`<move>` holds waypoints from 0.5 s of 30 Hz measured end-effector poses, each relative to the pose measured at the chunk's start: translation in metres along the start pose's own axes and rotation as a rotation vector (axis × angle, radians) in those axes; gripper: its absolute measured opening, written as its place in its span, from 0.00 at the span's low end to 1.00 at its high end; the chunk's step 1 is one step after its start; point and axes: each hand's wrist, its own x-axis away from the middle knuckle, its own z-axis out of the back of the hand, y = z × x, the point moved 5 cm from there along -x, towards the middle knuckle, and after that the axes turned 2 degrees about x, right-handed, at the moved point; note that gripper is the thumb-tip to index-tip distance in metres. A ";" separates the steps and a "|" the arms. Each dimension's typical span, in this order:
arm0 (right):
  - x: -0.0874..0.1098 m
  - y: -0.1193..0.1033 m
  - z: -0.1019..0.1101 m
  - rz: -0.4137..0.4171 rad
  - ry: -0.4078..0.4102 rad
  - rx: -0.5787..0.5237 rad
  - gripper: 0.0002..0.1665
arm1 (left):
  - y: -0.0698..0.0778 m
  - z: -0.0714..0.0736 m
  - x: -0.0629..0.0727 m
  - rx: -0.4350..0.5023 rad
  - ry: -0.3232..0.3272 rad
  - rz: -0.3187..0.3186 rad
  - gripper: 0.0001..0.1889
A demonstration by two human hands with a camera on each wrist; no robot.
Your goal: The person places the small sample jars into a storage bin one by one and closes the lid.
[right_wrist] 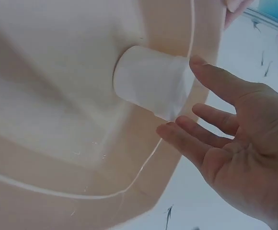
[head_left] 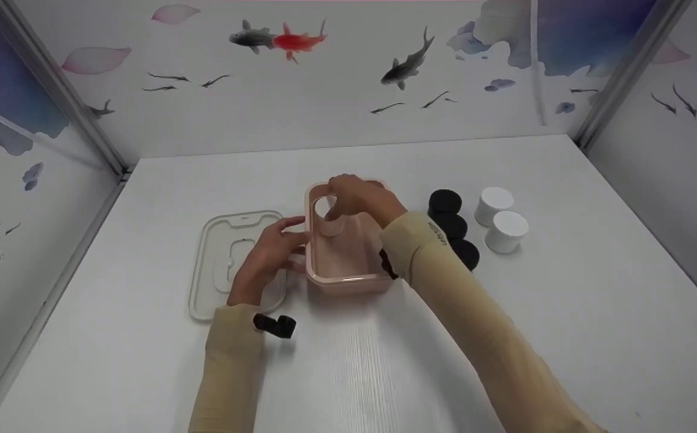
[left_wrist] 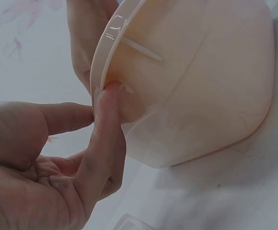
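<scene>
A pink plastic box (head_left: 351,281) stands uncovered in the middle of the table. My left hand (head_left: 270,249) pinches its left rim, the thumb and fingers meeting at the edge in the left wrist view. Inside the box, in its far left corner, stands a small white lidded jar (right_wrist: 146,81). My right hand (head_left: 357,195) reaches over the rim to the jar's top. In the right wrist view, its thumb and fingers (right_wrist: 215,81) are spread on either side of the jar's lid, fairly straight. Whether the fingertips still press on it is hard to see.
A pale rectangular lid (head_left: 201,270) lies flat left of the box, partly behind the left hand. To the right stand several black round jars (head_left: 445,202), partly behind the right forearm, and two white jars (head_left: 506,232). Printed panels (head_left: 336,114) enclose the table's back and sides.
</scene>
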 end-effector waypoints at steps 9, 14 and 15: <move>0.025 0.012 0.023 0.115 0.108 -0.147 0.35 | 0.001 -0.003 -0.002 -0.022 -0.006 0.017 0.29; 0.042 0.012 0.037 0.186 0.189 -0.190 0.33 | 0.001 -0.001 -0.001 -0.038 -0.001 0.024 0.30; 0.045 0.012 0.039 0.202 0.207 -0.203 0.32 | 0.001 0.000 -0.001 -0.040 0.002 0.024 0.29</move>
